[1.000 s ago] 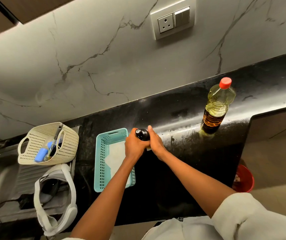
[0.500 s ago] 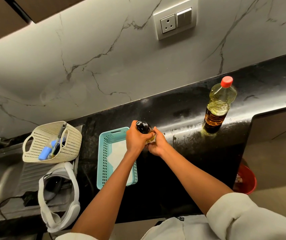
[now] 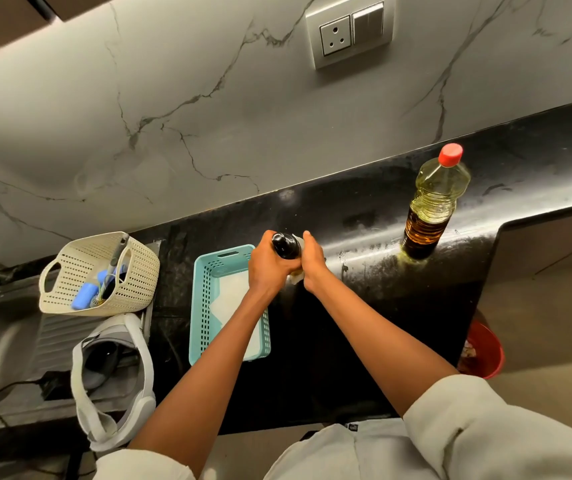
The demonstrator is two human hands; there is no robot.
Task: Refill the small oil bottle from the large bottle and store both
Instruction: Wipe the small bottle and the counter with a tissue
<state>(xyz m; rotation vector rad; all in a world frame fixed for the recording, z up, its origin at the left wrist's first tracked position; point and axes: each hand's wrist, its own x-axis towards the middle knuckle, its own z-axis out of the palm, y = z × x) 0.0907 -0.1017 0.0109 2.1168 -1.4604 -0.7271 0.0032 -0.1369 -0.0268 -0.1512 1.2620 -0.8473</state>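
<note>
Left hand [image 3: 265, 268], right hand [image 3: 312, 266] grip small bottle [image 3: 286, 244]; red-capped large bottle [image 3: 431, 206] apart.

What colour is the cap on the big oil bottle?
Red, on the large oil bottle; its cap shows plainly in the head view.

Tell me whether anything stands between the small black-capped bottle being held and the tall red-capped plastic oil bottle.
Nothing visible does: only black stone counter lies between the small black-capped bottle and the tall red-capped oil bottle.
</note>
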